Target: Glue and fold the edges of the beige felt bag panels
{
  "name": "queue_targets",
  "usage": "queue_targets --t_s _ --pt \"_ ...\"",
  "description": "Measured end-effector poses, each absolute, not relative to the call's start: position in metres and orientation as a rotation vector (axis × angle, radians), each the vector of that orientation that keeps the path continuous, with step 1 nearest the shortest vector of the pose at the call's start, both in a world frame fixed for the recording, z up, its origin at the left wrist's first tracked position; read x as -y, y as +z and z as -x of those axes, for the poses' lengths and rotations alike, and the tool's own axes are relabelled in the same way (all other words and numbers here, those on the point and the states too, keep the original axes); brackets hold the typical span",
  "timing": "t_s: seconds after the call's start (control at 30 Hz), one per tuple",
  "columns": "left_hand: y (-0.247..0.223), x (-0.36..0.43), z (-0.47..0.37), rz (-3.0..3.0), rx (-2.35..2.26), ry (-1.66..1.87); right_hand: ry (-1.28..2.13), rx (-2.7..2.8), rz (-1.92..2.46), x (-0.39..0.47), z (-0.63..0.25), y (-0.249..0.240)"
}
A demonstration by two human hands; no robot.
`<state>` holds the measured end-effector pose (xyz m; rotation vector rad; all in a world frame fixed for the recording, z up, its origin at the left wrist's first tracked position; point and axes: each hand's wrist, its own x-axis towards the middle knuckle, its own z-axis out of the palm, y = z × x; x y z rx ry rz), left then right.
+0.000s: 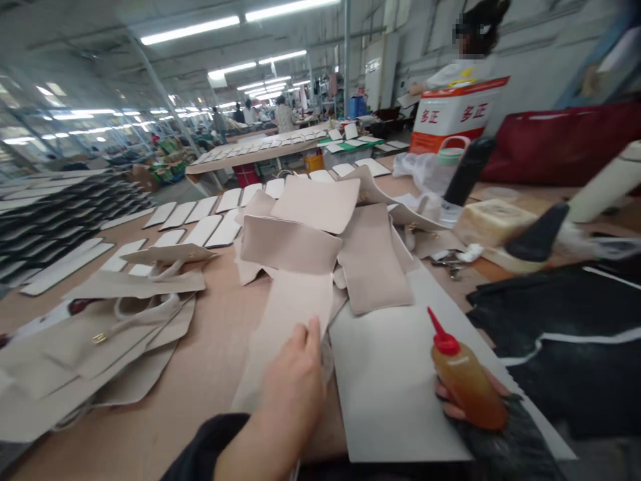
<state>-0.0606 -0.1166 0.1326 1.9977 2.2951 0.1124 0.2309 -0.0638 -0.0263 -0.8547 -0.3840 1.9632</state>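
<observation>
My left hand (293, 377) is closed on the right edge of a long beige leather piece (285, 327), its thumb hidden from view. The far end of that piece runs under a folded beige panel (290, 246). In my right hand (453, 401) is a squeeze bottle (471, 387) of amber liquid, its red nozzle tilted up and left. The bottle hides most of my right fingers. Under it lies a pale grey sheet (390, 387). More beige panels (378, 260) are heaped behind my left hand.
Beige bag parts with handles (135, 334) lie at left, beside stacked white-topped pieces (45, 220). Rows of white panels (200, 230) cover the table's far side. Black fabric (565, 354), a yellowish block (493, 224) and a red-white can (451, 117) are at right. A co-worker (465, 67) stands behind.
</observation>
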Motion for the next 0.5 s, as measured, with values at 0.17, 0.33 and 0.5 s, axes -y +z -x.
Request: queue_targets --t_s 0.17,0.33,0.5 --pt "0.068 0.082 -0.001 -1.994 -1.993 0.016 1.885 0.303 0.822 0.073 -0.22 -0.003" --pt "0.051 0.079 -0.001 -2.052 -2.063 0.037 1.892 0.245 0.766 0.069 -0.221 -0.004" --pt "0.047 0.087 0.0 -2.094 -2.053 0.065 1.898 0.21 0.736 0.069 -0.221 -0.005"
